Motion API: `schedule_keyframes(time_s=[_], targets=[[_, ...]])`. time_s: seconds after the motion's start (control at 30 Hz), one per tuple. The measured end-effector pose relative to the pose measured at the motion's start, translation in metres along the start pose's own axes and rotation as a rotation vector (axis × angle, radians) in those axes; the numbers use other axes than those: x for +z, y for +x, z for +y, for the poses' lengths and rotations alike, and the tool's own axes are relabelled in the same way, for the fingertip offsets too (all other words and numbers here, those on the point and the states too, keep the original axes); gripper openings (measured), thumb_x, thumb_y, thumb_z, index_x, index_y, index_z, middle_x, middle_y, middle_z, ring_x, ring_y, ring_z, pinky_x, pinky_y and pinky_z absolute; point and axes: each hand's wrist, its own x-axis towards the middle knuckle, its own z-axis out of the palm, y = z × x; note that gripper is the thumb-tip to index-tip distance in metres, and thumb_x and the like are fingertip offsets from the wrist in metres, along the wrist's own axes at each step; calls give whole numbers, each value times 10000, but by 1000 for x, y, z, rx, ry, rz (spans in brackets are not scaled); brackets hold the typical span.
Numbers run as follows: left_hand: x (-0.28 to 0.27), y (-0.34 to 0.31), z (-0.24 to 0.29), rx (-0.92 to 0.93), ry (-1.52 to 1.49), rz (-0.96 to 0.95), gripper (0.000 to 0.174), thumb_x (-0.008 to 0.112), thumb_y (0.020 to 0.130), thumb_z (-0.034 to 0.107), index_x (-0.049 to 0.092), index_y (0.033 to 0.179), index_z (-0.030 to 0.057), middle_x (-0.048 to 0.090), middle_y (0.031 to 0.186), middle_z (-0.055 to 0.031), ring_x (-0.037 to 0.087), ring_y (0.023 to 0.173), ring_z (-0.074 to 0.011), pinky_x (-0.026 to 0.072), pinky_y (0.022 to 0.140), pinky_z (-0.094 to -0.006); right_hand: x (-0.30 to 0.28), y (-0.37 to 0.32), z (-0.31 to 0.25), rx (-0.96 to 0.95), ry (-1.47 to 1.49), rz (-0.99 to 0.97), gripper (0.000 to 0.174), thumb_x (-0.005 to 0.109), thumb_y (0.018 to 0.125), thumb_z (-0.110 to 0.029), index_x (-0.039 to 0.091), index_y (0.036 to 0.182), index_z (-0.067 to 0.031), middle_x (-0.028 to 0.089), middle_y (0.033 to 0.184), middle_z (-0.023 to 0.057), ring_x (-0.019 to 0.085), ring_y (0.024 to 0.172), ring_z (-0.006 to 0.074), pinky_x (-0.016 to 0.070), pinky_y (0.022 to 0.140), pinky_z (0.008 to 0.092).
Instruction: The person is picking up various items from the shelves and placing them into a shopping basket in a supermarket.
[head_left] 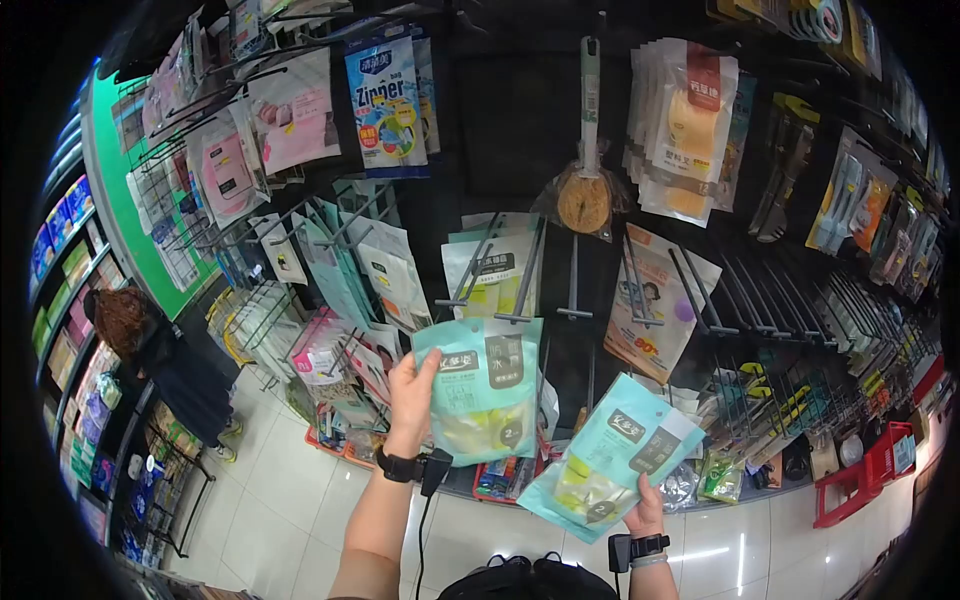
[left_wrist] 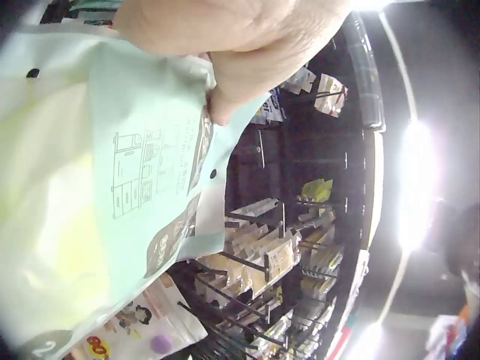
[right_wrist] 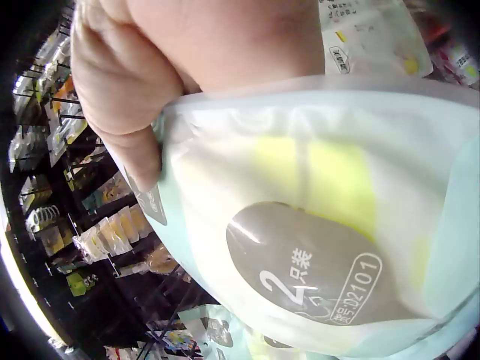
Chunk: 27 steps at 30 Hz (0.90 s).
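Wrist views: left hand (left_wrist: 240, 30) and right hand (right_wrist: 187, 56), cropped at twelve o'clock; left pouch (left_wrist: 142, 150), cropped at nine.

Teal pkts (head_left: 485, 392) look like smooth plastic film, semi-glossy, w/ clear glossy windows & a matt-ish grey patch (right_wrist: 315, 262) w/ some shine. Display hooks (head_left: 575, 290) = dark metal, smooth; floor tiles (head_left: 265, 440) smooth & v. glossy; red basket (head_left: 890, 455) = plastic, smooth.

The teal packet (head_left: 488, 395) in the left hand (head_left: 408, 400) read "2"; the mint packet (right_wrist: 330, 195) in the right hand (head_left: 645, 508) read "2只装" and "02101". Beyond the hands, a blue pack (head_left: 385, 108) read "Zipper bag" and a hanging packet (head_left: 655, 300) "80".
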Motion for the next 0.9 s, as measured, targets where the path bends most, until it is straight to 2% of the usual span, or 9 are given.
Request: schedule_keyframes(time_s=[0.43, 0.53, 0.83, 0.9], targets=[[4, 27, 13, 29, -9, 38, 200, 544, 905, 190, 611, 933, 4, 640, 869, -26, 576, 736, -73, 456, 665, -229, -5, -5, -1, 13, 11, 24, 504, 590, 858, -161, 360, 1295, -59, 478, 1243, 91, 466, 1147, 271, 372, 982, 449], [9, 25, 18, 40, 26, 68, 215, 549, 901, 181, 617, 947, -19, 637, 852, -21, 554, 715, -60, 444, 645, -221, -2, -7, -1, 17, 5, 30, 494, 588, 858, -147, 365, 1290, -60, 485, 1234, 88, 475, 1137, 267, 382, 974, 446], [13, 44, 3, 74, 194, 187, 285, 574, 887, 216, 638, 805, -49, 618, 713, -3, 485, 654, -34, 404, 583, -207, 12, -8, -1, 2, -8, 49, 464, 598, 842, -96, 397, 1260, -73, 506, 1203, 79, 499, 1108, 260, 405, 953, 437], [9, 55, -7, 119, 362, 230, 294, 588, 878, 228, 637, 805, -52, 604, 684, 6, 458, 636, -37, 397, 580, -221, 11, -8, -2, -3, -7, 50, 463, 600, 839, -89, 401, 1256, -73, 509, 1199, 79, 503, 1103, 260, 408, 951, 437]])
